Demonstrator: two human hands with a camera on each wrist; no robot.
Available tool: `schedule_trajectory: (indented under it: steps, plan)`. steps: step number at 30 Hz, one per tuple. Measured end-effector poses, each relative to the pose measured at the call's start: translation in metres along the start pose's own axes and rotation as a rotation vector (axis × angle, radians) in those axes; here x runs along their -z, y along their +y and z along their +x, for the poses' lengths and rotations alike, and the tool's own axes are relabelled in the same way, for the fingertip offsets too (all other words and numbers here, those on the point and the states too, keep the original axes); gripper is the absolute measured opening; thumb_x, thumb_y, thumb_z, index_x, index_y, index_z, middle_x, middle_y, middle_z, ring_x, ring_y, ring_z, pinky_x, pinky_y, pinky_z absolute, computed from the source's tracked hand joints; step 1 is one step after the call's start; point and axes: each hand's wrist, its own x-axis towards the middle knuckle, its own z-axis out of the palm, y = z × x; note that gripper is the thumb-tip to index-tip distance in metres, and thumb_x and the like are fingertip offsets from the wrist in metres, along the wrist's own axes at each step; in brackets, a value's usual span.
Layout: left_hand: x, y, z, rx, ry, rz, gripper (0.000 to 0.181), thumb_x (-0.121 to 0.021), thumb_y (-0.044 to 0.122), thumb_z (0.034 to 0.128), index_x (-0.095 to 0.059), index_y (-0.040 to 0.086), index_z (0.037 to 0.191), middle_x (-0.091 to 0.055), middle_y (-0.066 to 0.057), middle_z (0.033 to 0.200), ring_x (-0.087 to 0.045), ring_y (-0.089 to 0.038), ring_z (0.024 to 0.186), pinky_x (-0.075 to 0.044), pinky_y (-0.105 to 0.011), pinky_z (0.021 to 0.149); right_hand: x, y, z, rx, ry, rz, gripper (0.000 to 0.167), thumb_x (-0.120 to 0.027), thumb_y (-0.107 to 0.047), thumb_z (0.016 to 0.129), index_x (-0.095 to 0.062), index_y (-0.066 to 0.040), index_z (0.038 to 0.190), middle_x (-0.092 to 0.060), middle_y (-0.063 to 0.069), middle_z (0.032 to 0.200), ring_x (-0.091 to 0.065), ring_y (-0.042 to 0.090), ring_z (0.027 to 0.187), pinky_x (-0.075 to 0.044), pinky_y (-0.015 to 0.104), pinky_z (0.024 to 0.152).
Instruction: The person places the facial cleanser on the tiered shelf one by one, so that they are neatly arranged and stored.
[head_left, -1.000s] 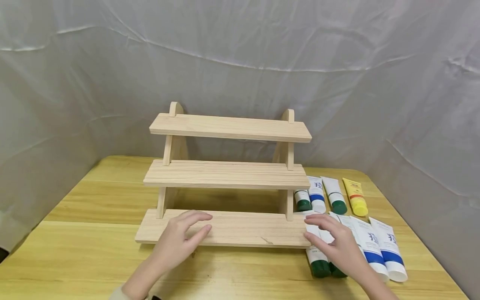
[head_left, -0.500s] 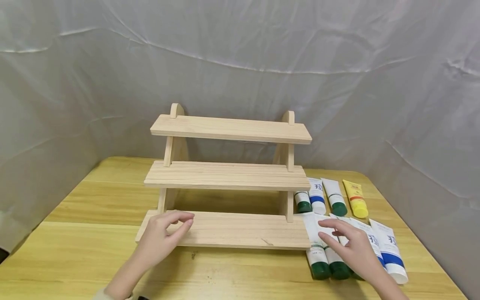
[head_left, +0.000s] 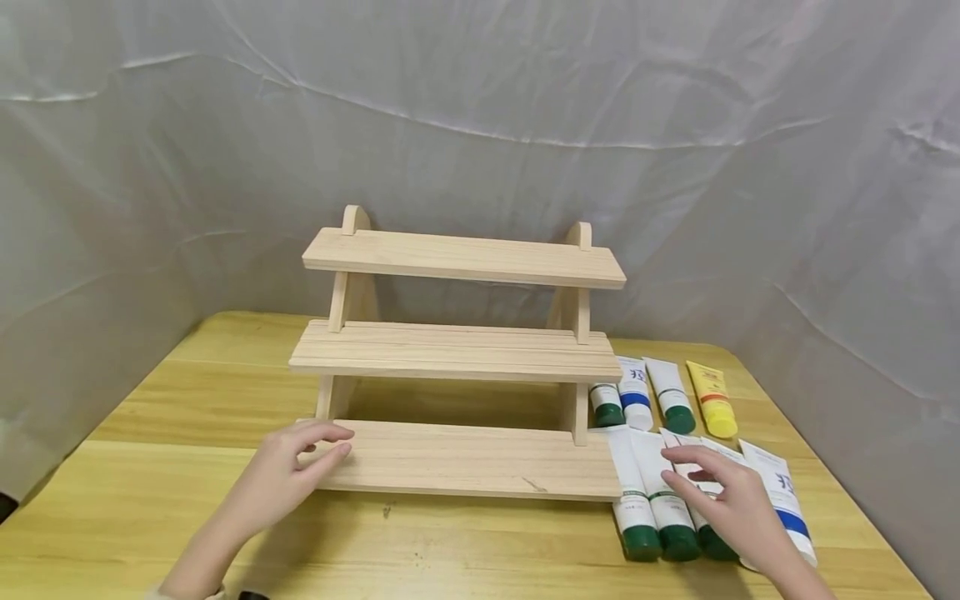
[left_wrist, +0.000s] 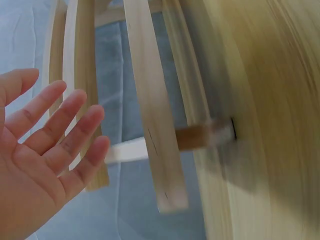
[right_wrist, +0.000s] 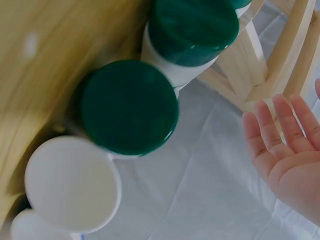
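A three-tier wooden display shelf (head_left: 465,354) stands on the table with bare boards. Over the left end of its bottom board (head_left: 480,462) hovers my left hand (head_left: 281,475), fingers relaxed and holding nothing; the left wrist view shows the palm (left_wrist: 40,170) with spread fingers. To the right, my right hand (head_left: 738,508) is above the front row of squeeze tubes, loosely bent and gripping nothing. That row has white tubes with green caps (head_left: 678,537) and white tubes with blue bands (head_left: 783,500), partly hidden by the hand. The right wrist view shows a green cap (right_wrist: 130,107) close up.
Behind the front row lie more tubes: a yellow tube (head_left: 712,398), a white tube with a green cap (head_left: 670,393) and a blue-banded tube (head_left: 634,393). Grey cloth (head_left: 480,125) hangs around the wooden table (head_left: 450,550).
Both hands have moved apart: the left hand has slid leftward along the bottom board, and the right hand has shifted right over the tubes. The shelf and tubes stay put.
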Motion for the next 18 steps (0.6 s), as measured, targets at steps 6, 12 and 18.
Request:
schedule_trajectory:
  steps: [6,12,18]
  plan:
    - [0.010,-0.009,-0.002,0.000,0.000,0.034,0.015,-0.063,0.014,0.0835,-0.068,0.006,0.096,-0.064,-0.006,0.101,-0.056,-0.028,0.096,-0.048,-0.039,0.069,0.006,0.011,-0.002,-0.024,0.003,-0.018,0.022,-0.069,-0.010,0.078,-0.065,-0.006,0.099,-0.064,0.006,0.094,-0.053,-0.001,0.082,-0.049,0.025,0.062]
    - [0.018,-0.020,-0.003,-0.038,0.036,0.081,0.017,-0.067,0.011,0.0795,-0.069,0.007,0.096,-0.066,-0.002,0.095,-0.059,-0.016,0.086,-0.048,-0.032,0.066,0.011,0.020,-0.002,-0.070,-0.023,-0.039,0.024,-0.069,-0.013,0.078,-0.065,-0.005,0.101,-0.064,0.007,0.094,-0.052,-0.001,0.082,-0.048,0.023,0.062]
    - [0.024,-0.034,-0.006,-0.051,0.073,0.076,0.016,-0.069,0.007,0.0766,-0.070,0.006,0.093,-0.066,-0.003,0.093,-0.058,-0.009,0.081,-0.048,-0.028,0.064,0.012,0.024,-0.004,-0.064,-0.008,-0.032,0.022,-0.070,-0.011,0.077,-0.066,-0.006,0.099,-0.065,0.007,0.091,-0.051,-0.004,0.081,-0.047,0.021,0.060]
